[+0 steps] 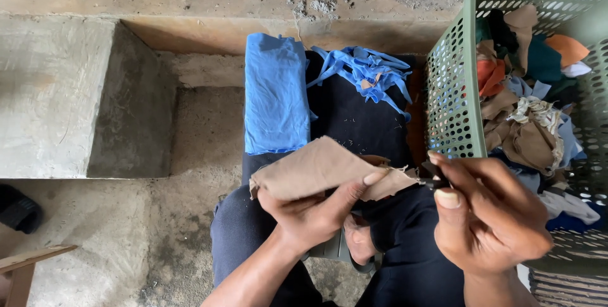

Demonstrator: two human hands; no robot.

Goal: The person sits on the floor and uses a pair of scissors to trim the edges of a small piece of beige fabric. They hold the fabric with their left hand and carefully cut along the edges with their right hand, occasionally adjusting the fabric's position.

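Two hands are busy in the middle of the view, low down, over the person's lap. Far to the left there is a grey concrete step (57, 98), and below it a dark shoe (18, 207) peeks in at the edge, with a bit of a wooden stool (25, 262) in the corner. Moving right, a folded blue cloth (274, 95) lies flat on a black cloth (354, 120), and a bunch of thin blue strips (367, 72) sits just beside it on the same black cloth. Below these, the left hand (313, 215) is closed on a tan piece of cloth (323, 167), with the thumb on top and the fingers tucked under it. The tan piece of cloth sticks up and out to the right, and its frayed end reaches the right hand (487, 215). The right hand is closed around a small dark tool (436, 180), which touches the edge of the tan cloth; the tool is mostly hidden, so what kind it is cannot be told. On the far right stands a green plastic basket (453, 98) with many small holes in its wall. It is full of cloth scraps (529, 101) in brown, orange, teal, white and blue.
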